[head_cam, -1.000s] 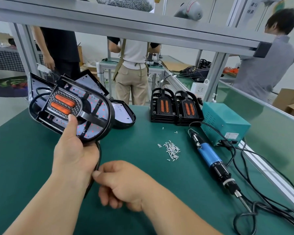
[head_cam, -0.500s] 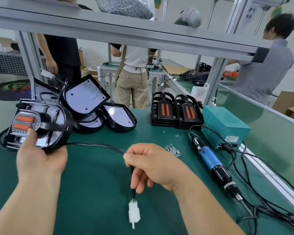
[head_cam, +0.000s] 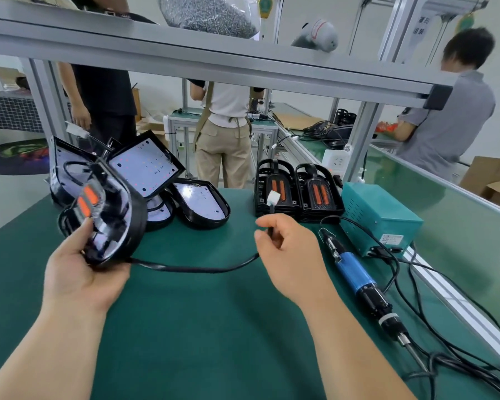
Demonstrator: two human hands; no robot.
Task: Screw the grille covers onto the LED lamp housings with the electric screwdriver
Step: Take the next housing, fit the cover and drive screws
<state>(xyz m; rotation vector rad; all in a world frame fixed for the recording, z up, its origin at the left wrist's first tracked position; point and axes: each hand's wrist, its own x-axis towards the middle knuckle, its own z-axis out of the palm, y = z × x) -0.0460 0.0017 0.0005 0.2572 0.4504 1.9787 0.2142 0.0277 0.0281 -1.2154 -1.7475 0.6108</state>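
Two hands share one lamp. The left hand (head_cam: 81, 272) is closed around the rim of a lamp housing (head_cam: 107, 217) with its grille cover (head_cam: 88, 199) already seated, thumb on the face, holding it tilted above the green bench (head_cam: 185, 327). The right hand (head_cam: 289, 255) is curled around the lamp's black cable (head_cam: 197, 268), pinching it just below the white connector (head_cam: 272, 196), which sticks up past the fingers; the cable sags to the bench between the hands. Drawing the lead out to the side probably keeps it from being trapped under the housing when the lamp is laid down for screwing.

The electric screwdriver (head_cam: 355, 272) lies untouched to the right, tip pointing away, beside the teal power box (head_cam: 384, 215). Bare housings (head_cam: 199, 203) with their LED boards exposed lean in a heap behind the left hand, and two stacks of spare grille covers (head_cam: 298, 189) stand at the back, both within reach. No screws are visible here.
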